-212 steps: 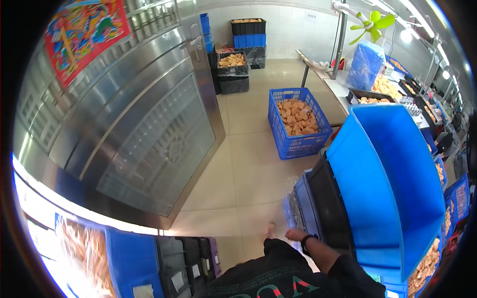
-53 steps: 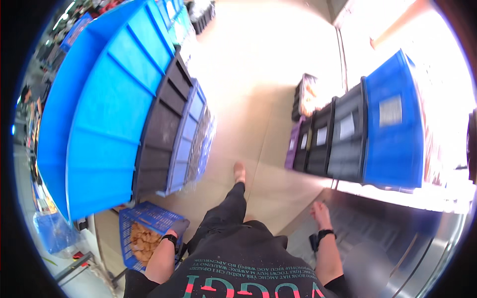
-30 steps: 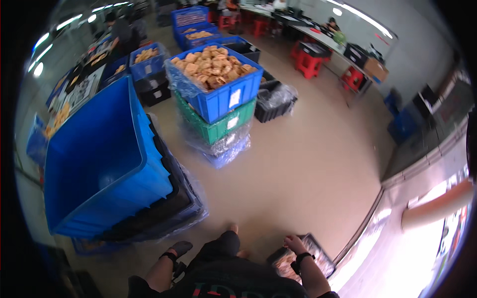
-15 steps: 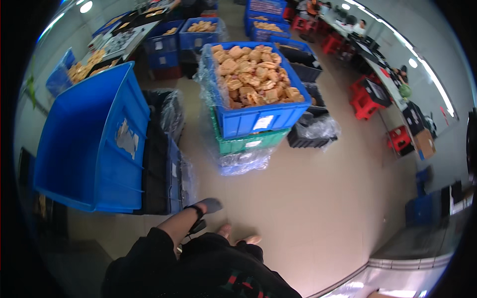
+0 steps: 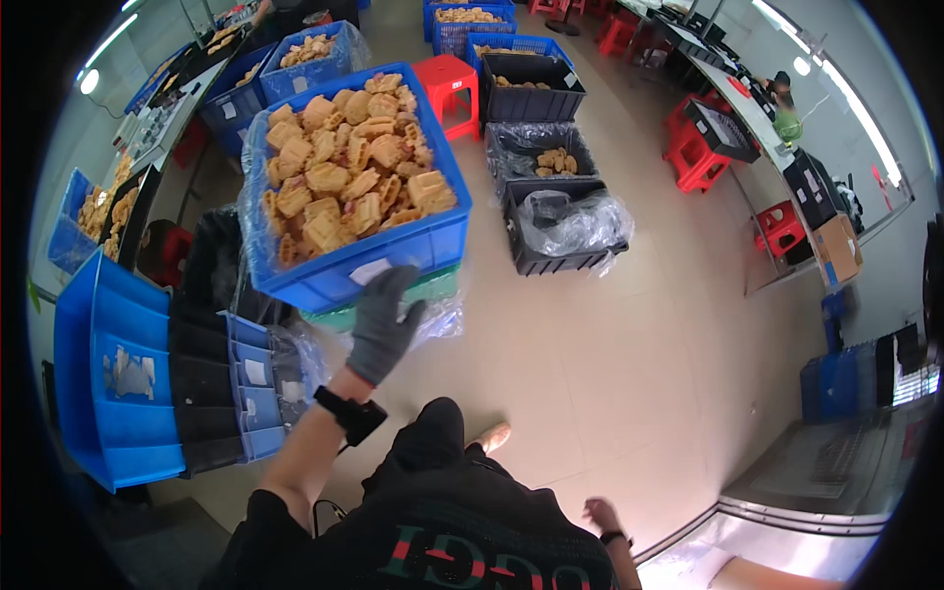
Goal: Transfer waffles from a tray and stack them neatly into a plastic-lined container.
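On a workshop floor (image 5: 639,374), a heaped blue crate (image 5: 315,285) tops a green crate (image 5: 435,289), ahead-left; the nearer left hand (image 5: 382,324), gloved, thumb (image 5: 413,316) spread, is before its front wall (image 5: 425,250), the right hand (image 5: 602,513) well apart, grip unclear.

The beige floor (image 5: 629,393) carries a stack of crates (image 5: 425,243), a black crate (image 5: 547,264) to its right, and red stools (image 5: 779,232).
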A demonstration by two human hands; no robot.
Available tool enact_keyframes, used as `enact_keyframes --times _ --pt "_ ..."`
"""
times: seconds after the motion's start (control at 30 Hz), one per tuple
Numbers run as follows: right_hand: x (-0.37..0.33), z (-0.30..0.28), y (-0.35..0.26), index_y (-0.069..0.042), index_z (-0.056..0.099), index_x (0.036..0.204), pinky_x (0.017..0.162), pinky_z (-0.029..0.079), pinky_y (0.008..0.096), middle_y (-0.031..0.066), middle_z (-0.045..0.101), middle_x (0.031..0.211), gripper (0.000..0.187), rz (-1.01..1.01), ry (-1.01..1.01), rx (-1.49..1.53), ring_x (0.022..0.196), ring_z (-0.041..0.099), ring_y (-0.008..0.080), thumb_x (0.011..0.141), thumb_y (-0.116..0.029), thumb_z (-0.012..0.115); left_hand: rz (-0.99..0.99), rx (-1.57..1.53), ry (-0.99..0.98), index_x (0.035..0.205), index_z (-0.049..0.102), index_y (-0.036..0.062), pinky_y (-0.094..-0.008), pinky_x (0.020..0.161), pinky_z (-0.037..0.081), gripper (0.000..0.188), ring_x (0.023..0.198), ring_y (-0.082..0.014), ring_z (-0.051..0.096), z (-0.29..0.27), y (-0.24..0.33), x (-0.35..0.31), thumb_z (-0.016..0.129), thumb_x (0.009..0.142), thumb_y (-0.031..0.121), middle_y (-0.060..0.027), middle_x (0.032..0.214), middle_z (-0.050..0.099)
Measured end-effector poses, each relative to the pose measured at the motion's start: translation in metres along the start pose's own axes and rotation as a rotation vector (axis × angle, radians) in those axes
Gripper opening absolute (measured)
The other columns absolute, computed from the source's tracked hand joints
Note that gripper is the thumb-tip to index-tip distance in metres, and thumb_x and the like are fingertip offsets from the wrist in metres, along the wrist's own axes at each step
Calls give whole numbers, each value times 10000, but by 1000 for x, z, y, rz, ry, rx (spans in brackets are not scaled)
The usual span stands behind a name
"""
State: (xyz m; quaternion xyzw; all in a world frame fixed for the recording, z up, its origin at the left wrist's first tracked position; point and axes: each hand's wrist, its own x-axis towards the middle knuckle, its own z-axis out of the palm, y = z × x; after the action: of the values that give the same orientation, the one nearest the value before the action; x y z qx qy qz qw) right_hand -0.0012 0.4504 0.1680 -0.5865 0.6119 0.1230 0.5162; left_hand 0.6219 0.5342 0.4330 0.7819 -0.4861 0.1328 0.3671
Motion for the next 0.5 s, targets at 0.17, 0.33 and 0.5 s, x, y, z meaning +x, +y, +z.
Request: enact_keyframes --times 0.17,0.33,0.5 --pt "101 -141 -143 -27 622 1052 621 514 322 102 672 895 284 -233 273 35 727 667 199 918 -269 555 -123 187 120 1259 520 73 -425 943 429 550 1123 -354 512 10 -32 41 722 747 58 -167 1206 550" --pt "139 -161 -248 -50 578 1143 648 507 303 86 665 916 307 -41 85 115 779 661 176 934 -273 552 -447 420 182 1271 530 53 -449 1021 362 407 1183 -354 484 10 -81 38 611 905 213 -179 1244 539" --pt "190 -164 -211 -51 632 1038 552 485 278 47 654 798 246 -17 -442 -60 650 639 164 930 -253 543 -668 703 119 1284 540 79 -494 1073 287 405 1227 -310 487 21 -88 49 530 950 308 -135 1291 545"
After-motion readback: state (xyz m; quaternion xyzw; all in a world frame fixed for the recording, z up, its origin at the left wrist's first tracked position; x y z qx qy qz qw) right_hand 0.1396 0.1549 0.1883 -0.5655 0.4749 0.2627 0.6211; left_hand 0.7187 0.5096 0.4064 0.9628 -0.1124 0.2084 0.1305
